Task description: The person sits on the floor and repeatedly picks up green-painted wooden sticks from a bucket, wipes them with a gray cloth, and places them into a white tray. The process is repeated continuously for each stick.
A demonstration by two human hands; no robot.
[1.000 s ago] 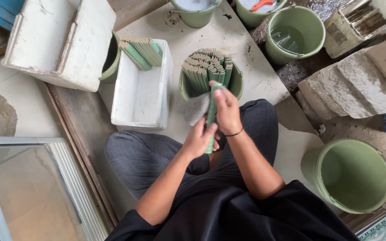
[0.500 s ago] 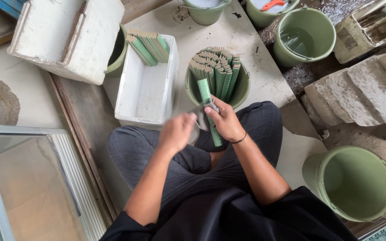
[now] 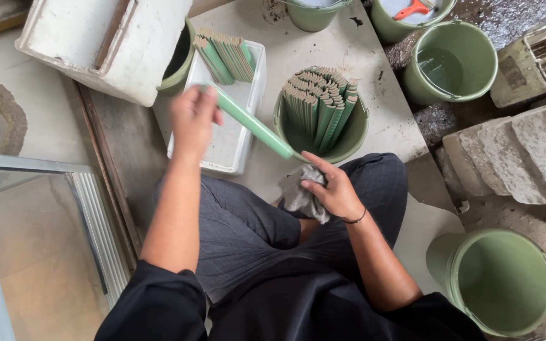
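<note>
Carrying the long green glazed strip (image 3: 252, 124) over the white foam box (image 3: 225, 148), the left hand (image 3: 192, 120) grips one end; lay it flat beside the stacked ones (right hand (image 3: 333, 189) clutches a grey rag (image 3: 299, 197)).

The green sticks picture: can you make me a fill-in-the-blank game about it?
1. The left hand holds one long ____ stick.
2. The right hand holds a crumpled grey ____.
3. The bucket in front of the knees is packed with sticks standing ____.
4. More sticks lean in the ____ box.

Missing words: green; cloth; upright; white
</note>
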